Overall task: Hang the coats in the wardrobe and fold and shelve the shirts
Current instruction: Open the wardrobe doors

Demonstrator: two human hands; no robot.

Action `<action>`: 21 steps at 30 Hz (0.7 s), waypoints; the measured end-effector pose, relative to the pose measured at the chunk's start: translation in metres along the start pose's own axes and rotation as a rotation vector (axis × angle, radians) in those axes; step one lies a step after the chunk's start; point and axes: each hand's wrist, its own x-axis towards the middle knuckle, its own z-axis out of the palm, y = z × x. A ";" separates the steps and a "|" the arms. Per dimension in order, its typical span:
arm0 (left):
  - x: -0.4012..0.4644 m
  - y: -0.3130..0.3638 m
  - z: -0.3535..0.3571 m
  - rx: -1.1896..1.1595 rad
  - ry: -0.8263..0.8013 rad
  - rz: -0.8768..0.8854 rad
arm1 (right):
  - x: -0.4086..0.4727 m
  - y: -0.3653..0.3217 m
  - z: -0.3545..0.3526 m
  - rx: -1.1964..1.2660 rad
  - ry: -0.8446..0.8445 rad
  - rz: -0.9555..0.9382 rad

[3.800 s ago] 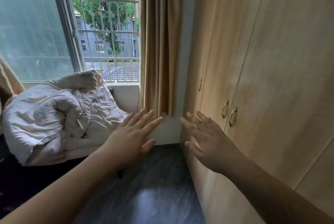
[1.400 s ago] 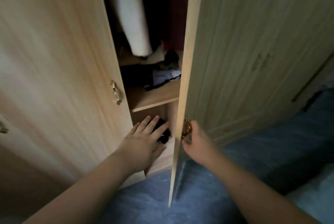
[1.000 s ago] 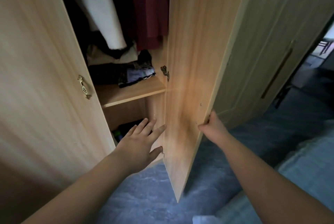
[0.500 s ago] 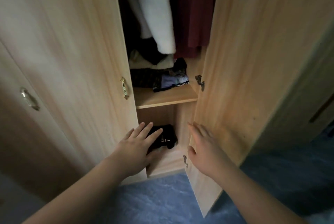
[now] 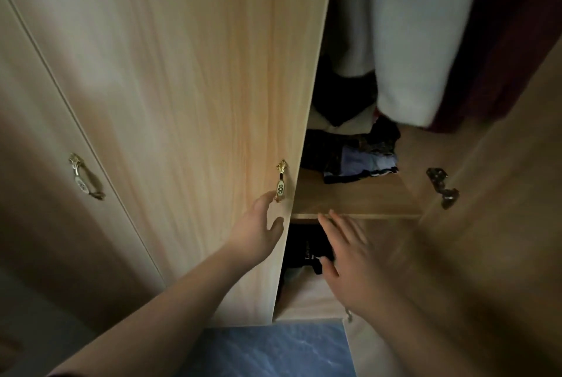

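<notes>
Standing open, a pale wooden wardrobe [image 5: 170, 78] is showing hanging coats [image 5: 419, 42] above a shelf [image 5: 355, 200] of folded shirts [image 5: 362, 160]; blue floor [image 5: 267, 349] below. Both hands are spreading empty, left hand [image 5: 258, 233] nearing the door handle [image 5: 281, 182], right hand [image 5: 349, 258] blurring.

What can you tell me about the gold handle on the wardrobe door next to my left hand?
The gold handle is a small, upright metal pull with a leaf-shaped top and a white oval insert bearing dark marks. It sits near the free edge of the closed light-wood door. The left hand reaches its lower end, fingers open, not gripping it.
</notes>
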 end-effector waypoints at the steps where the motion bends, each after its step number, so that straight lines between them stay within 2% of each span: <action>1: 0.016 -0.001 0.004 -0.100 0.014 -0.030 | 0.008 0.000 0.002 0.005 0.005 0.010; 3: 0.041 -0.002 0.013 -0.233 0.047 -0.075 | 0.017 0.003 0.006 0.018 0.009 0.024; 8: 0.053 -0.005 0.033 -0.234 0.095 -0.125 | 0.013 0.014 0.010 -0.008 -0.036 0.029; 11: 0.041 -0.002 0.029 -0.227 0.051 -0.130 | 0.002 0.011 0.006 -0.009 -0.043 0.012; 14: 0.010 0.015 0.017 -0.240 0.002 -0.146 | -0.014 0.001 0.000 -0.006 -0.028 -0.042; 21: -0.125 0.026 0.001 -0.145 0.057 -0.274 | -0.072 -0.035 -0.004 0.005 -0.090 -0.245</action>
